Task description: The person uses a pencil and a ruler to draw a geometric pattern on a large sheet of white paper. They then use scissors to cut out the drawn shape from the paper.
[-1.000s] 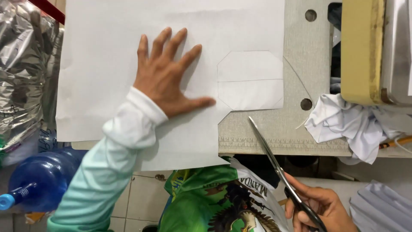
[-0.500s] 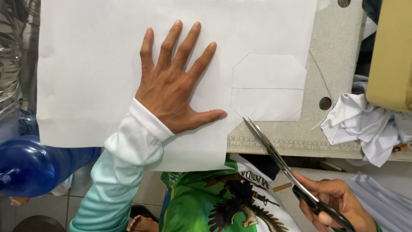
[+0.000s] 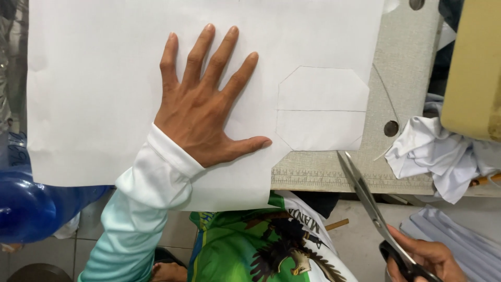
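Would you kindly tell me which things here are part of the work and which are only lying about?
In use: white paper with drawn outline, under left hand; scissors, in right hand.
Lying about: crumpled white cloth; blue bottle; beige machine.

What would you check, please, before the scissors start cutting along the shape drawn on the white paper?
1. Paper held flat: ok. The left hand lies spread on the white paper.
2. Outline readable: ok. The drawn shape shows clear pencil lines and a middle line.
3. Fingers clear of the cut line: ok. The thumb tip stops short of the outline.
4. Scissors ready: ok. The scissors are in the right hand, blades slightly apart, tips near the table edge.
5. Blades on the line: not ok. The tips sit below and right of the outline, off the paper.
6. Clutter nearby: cannot tell whether the crumpled white cloth will interfere.
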